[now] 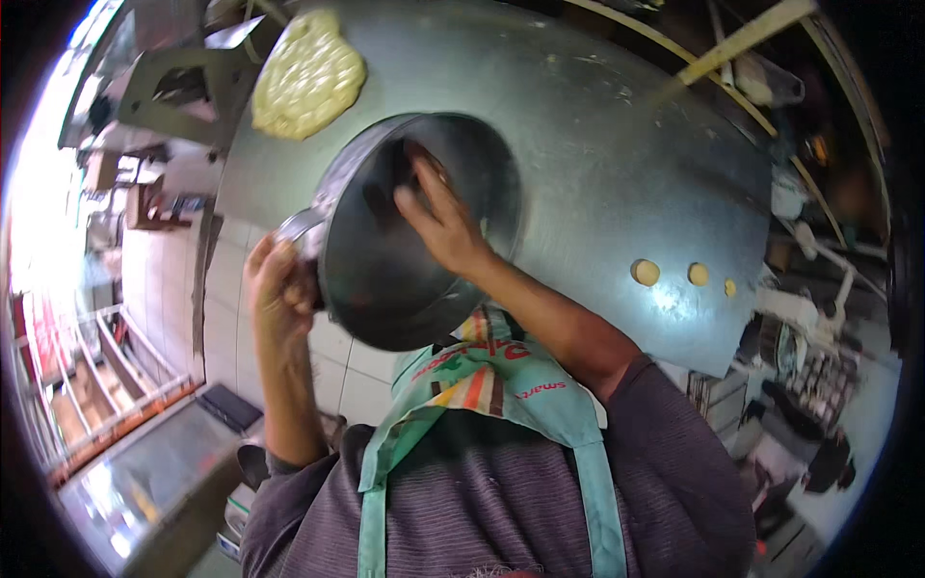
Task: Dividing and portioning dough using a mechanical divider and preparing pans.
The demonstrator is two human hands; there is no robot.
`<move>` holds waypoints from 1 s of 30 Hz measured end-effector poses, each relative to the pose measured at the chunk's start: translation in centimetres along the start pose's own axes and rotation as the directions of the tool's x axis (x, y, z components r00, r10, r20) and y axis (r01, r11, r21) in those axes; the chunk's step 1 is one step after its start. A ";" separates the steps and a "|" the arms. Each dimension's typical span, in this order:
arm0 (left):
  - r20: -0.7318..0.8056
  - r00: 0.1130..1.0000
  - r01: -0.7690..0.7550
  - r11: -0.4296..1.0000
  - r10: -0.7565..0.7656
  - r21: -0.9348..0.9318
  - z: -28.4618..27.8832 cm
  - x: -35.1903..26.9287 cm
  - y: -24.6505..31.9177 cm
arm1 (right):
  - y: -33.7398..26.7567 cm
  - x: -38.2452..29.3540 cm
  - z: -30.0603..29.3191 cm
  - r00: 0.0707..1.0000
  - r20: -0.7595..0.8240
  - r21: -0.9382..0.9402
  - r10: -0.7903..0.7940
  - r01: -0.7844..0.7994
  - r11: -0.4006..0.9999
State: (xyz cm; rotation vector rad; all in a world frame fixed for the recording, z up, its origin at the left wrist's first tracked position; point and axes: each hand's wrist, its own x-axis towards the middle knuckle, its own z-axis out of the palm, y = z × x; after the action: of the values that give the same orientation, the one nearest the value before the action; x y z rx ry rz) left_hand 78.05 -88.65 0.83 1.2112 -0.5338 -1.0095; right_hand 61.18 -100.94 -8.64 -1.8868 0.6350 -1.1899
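Note:
A large round metal pot is tilted on its side at the near edge of a steel worktable, its mouth facing me. My left hand grips the pot's loop handle at the left. Inside the mouth, my right hand has its fingers spread; it is blurred, and I cannot tell whether the fingertips touch the inner wall. Beyond the pot, at the far left of the table, lies a flattened mass of pale, glossy dough.
The steel worktable bears two small dough balls and a smaller dough bit at the right. A glass-topped case stands at lower left. Beyond the right edge are a white pipe frame and assorted equipment. Yellow bars cross the upper right.

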 end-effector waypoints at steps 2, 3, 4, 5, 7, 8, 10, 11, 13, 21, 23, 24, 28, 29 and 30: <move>-0.127 0.991 -0.041 0.996 0.031 -0.081 3.3 -2.6 -2.1 | -3.8 -0.1 3.2 0.819 0.269 0.591 0.507 -0.556 0.585; -0.201 0.979 -0.048 0.994 0.027 -0.098 4.3 -4.3 -3.0 | -7.8 -2.0 3.7 0.603 0.629 0.585 0.491 -0.783 0.211; -0.245 0.969 -0.059 0.994 0.033 -0.096 4.2 -6.0 -3.3 | -7.0 -5.9 3.6 0.919 0.379 0.388 0.110 -0.266 0.883; -0.224 0.964 -0.177 0.974 0.143 -0.140 3.4 -3.3 -0.7 | -5.0 -4.5 4.5 0.821 0.275 -0.060 -0.500 0.533 0.844; -0.276 0.936 -0.282 0.935 0.219 -0.215 3.5 -4.2 -1.0 | -5.0 -5.9 -2.0 0.648 0.724 0.493 -0.235 -0.248 0.834; -0.261 0.939 -0.285 0.931 0.224 -0.227 3.9 -5.0 -0.6 | -2.7 -6.2 -4.6 0.465 0.847 0.393 -0.257 -0.224 0.892; -0.198 0.949 -0.287 0.932 0.246 -0.219 3.9 -7.1 -0.3 | 1.1 -5.2 -8.9 0.125 0.987 0.087 -0.098 0.090 0.992; -0.215 0.943 -0.301 0.928 0.255 -0.219 4.2 -7.7 -0.5 | 4.8 -4.4 -10.8 0.075 0.994 0.055 -0.078 0.273 0.961; -0.188 0.953 -0.255 0.965 0.238 -0.069 5.3 -9.4 -0.4 | 7.2 0.1 -14.2 0.262 0.965 -0.174 -0.026 0.708 0.684; -0.381 0.823 -0.477 0.877 0.421 -0.060 7.7 -16.9 0.4 | 2.1 6.6 -8.4 0.406 0.822 -0.397 -0.400 0.911 0.108; -0.511 0.771 -0.410 0.910 0.381 0.060 8.6 -18.6 -0.2 | 2.2 1.4 -7.5 0.397 0.878 -0.304 -0.267 0.894 0.330; -0.496 0.790 -0.412 0.911 0.361 0.006 8.0 -19.2 -0.7 | 3.3 -2.6 -7.5 0.380 0.889 -0.253 -0.256 0.874 0.415; -0.673 0.695 -0.337 0.941 0.252 0.005 8.6 -23.2 -3.6 | -1.9 -15.5 -7.4 -0.012 0.997 -0.054 0.071 0.512 0.857; -0.704 0.675 -0.317 0.949 0.221 -0.006 8.6 -24.3 -4.7 | -2.3 -18.9 -7.0 -0.101 0.993 -0.015 0.054 0.352 0.936; -0.710 0.670 -0.301 0.954 0.217 0.007 8.7 -25.4 -5.7 | -4.4 -20.2 -6.5 -0.161 0.986 0.066 -0.045 0.127 0.990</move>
State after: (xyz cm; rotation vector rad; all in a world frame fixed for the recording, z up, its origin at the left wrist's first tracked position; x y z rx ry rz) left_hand 56.78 -71.33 2.32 1.2681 -0.0250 -0.2619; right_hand 46.57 -85.67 -13.55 -2.1960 -0.4506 0.6128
